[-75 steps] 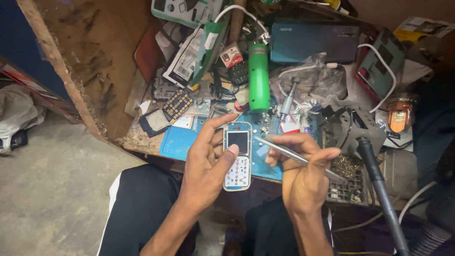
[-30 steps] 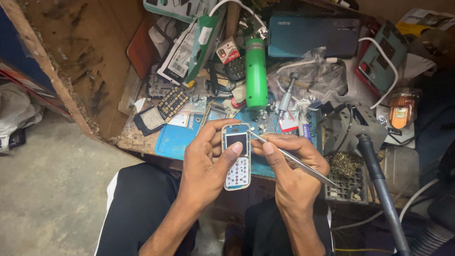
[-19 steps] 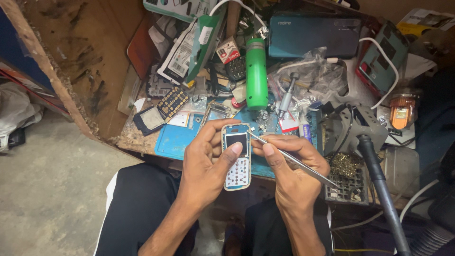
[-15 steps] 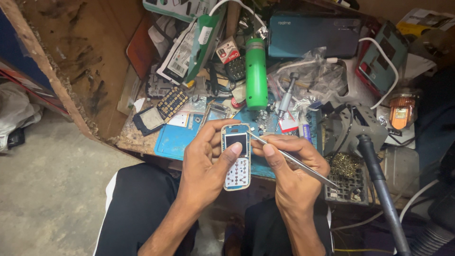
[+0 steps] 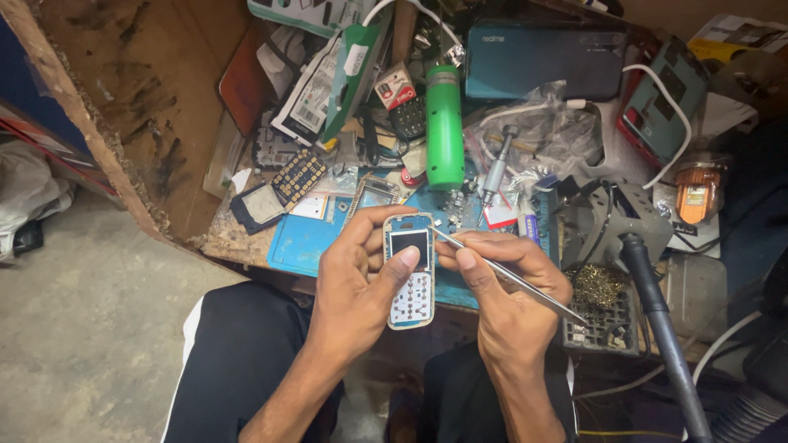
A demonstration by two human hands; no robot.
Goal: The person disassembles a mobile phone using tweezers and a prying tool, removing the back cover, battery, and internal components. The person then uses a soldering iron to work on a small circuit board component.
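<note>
Left hand (image 5: pixel 357 279) fingers wrap the phone's (image 5: pixel 410 269) edges, thumb pressed across its face below the screen; it is held above the lap at the tabletop (image 5: pixel 304 242) edge. Right hand (image 5: pixel 509 283) fingers pinch tweezers (image 5: pixel 509 275), tip at the phone's upper right corner. The phone looks light, stiff and fragile with its casing off: best gripped by the sides. A green tool (image 5: pixel 444 127) lies beyond.

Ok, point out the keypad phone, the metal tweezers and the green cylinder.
keypad phone (image 5: pixel 410 271), head view, just below its dark screen
metal tweezers (image 5: pixel 515 280), head view, mid-shaft
green cylinder (image 5: pixel 444 131), head view, middle of its body
</note>
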